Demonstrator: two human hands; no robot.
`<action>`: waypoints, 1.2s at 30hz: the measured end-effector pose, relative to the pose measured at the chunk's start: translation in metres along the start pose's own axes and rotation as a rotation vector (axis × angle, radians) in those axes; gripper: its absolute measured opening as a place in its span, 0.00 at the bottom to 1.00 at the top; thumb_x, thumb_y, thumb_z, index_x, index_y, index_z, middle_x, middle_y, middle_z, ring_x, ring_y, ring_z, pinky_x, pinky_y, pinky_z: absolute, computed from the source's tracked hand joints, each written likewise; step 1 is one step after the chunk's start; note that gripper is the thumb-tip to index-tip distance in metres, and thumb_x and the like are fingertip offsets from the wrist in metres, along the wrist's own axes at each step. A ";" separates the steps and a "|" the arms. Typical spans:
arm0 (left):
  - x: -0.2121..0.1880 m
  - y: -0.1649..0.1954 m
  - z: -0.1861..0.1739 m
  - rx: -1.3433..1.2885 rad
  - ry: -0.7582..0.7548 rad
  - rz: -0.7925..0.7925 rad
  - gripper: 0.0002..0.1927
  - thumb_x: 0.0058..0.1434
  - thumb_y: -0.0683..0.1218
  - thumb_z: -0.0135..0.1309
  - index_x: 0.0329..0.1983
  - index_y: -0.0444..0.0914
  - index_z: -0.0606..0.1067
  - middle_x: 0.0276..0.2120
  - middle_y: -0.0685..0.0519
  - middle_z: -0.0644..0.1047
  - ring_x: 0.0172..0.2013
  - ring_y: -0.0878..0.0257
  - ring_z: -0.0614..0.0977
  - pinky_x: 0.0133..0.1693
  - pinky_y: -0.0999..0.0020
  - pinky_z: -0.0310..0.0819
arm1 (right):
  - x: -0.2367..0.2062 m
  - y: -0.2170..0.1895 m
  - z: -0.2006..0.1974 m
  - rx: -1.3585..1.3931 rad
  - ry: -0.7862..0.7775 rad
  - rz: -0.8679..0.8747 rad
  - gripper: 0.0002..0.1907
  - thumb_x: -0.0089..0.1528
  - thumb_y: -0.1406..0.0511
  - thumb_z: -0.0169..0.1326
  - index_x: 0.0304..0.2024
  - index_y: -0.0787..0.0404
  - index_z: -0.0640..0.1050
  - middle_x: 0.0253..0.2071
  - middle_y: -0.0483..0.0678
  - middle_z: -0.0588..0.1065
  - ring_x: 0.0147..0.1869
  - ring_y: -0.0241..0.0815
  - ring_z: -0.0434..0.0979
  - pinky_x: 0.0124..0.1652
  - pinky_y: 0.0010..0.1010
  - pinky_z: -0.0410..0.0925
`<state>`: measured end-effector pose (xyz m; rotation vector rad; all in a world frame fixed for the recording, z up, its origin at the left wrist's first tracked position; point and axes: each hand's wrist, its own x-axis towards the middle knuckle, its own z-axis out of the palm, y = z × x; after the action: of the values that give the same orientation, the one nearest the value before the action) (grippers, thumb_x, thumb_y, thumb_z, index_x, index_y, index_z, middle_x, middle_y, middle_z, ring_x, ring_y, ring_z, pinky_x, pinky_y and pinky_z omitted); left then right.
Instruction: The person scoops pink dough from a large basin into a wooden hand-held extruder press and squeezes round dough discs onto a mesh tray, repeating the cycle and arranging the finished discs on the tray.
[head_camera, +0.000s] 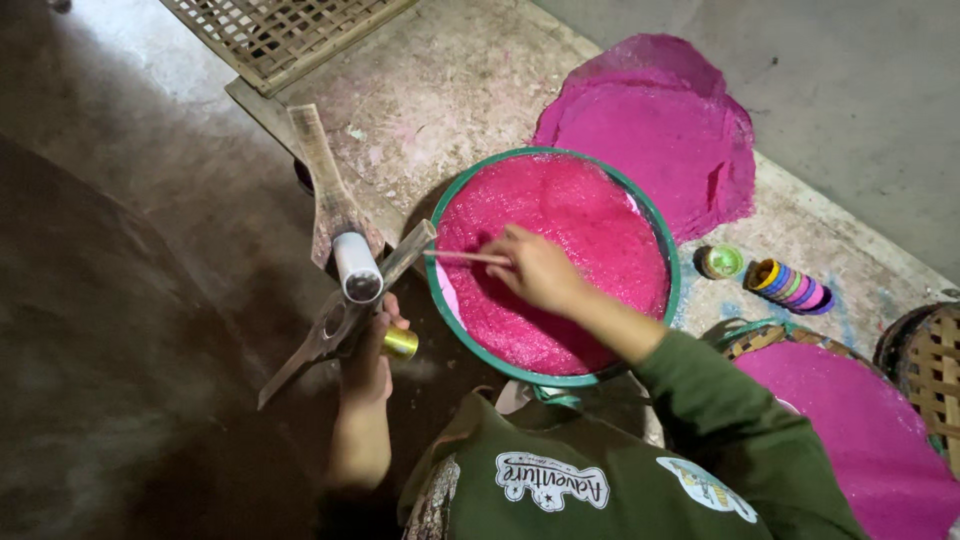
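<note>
Pink powder fills the green-rimmed basin (672, 262) at the centre of the view, and the right hand (540, 270) hovers over it, fingers pinched on a thin stick (465, 257) pointing to nine o'clock. At eight o'clock the left hand (368, 350) grips a small gold tube (400, 343) beside the wooden stand (340, 240). A jolt could spill powder over the rim; a loose grip drops the tube.
</note>
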<state>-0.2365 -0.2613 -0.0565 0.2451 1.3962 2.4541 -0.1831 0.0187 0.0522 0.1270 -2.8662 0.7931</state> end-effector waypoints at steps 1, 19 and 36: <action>0.002 -0.001 0.000 0.014 -0.017 0.014 0.12 0.64 0.44 0.50 0.50 0.39 0.71 0.43 0.54 0.73 0.41 0.64 0.76 0.45 0.63 0.75 | 0.016 0.005 0.002 -0.014 -0.017 -0.035 0.12 0.58 0.63 0.63 0.45 0.55 0.82 0.38 0.51 0.73 0.39 0.51 0.78 0.38 0.44 0.71; -0.003 0.015 -0.016 -0.013 0.013 0.077 0.13 0.64 0.44 0.50 0.51 0.38 0.71 0.43 0.53 0.73 0.41 0.64 0.75 0.46 0.64 0.73 | 0.079 -0.012 0.047 -0.169 -0.188 0.236 0.17 0.55 0.56 0.65 0.43 0.55 0.80 0.43 0.52 0.77 0.48 0.56 0.79 0.45 0.49 0.72; -0.005 0.007 -0.031 -0.052 -0.109 0.102 0.11 0.68 0.46 0.51 0.51 0.38 0.71 0.45 0.54 0.73 0.44 0.65 0.75 0.49 0.65 0.72 | 0.018 -0.017 0.012 0.051 -0.579 -0.379 0.14 0.55 0.69 0.60 0.43 0.55 0.77 0.44 0.49 0.72 0.43 0.56 0.78 0.35 0.50 0.69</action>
<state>-0.2426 -0.2913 -0.0665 0.4413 1.3033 2.5133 -0.2003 -0.0026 0.0541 1.0276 -3.1653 0.8546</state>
